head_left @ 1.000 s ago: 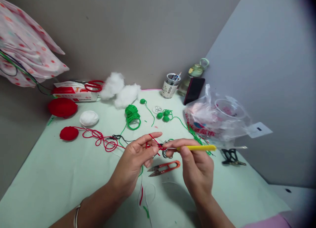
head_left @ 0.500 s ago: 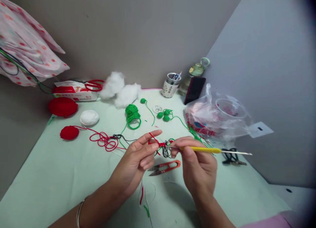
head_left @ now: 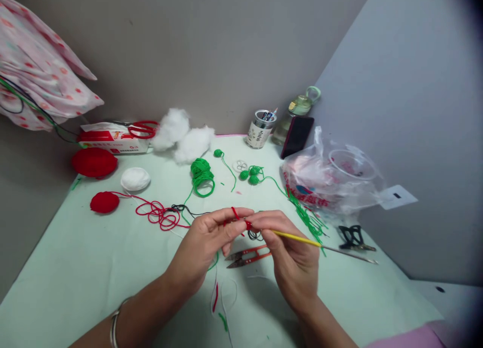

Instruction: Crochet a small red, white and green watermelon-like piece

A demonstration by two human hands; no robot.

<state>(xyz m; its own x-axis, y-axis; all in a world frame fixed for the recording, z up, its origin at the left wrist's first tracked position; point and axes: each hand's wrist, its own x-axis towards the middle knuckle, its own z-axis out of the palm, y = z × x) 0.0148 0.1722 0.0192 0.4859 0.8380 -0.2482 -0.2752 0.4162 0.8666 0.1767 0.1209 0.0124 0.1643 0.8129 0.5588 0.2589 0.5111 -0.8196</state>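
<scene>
Between my fingertips is a small red crochet piece (head_left: 248,226). My left hand (head_left: 206,240) pinches its left side, with red yarn looped over the raised index finger. My right hand (head_left: 292,255) grips a crochet hook (head_left: 296,238) by its yellow handle; the metal far end points right and slightly down. The hook's working tip is hidden by the fingers at the red piece. Red yarn (head_left: 160,216) lies in loose loops left of my hands, leading to a small red ball (head_left: 104,202). Thread snips (head_left: 249,256) with orange handles lie below my hands, partly covered by the right one.
Behind my hands lie a green yarn skein (head_left: 202,176) and small green crocheted balls (head_left: 253,176). White stuffing (head_left: 193,144), a tissue box (head_left: 113,139) with red scissors (head_left: 143,129), a pen tin (head_left: 259,130) and a phone (head_left: 298,137) line the back. A plastic bag (head_left: 332,179) and black clip (head_left: 355,238) are at right.
My right hand has moved left, closer to my left hand, and the hook's free end has tilted downward. My left index finger has lowered and bent over the red piece.
</scene>
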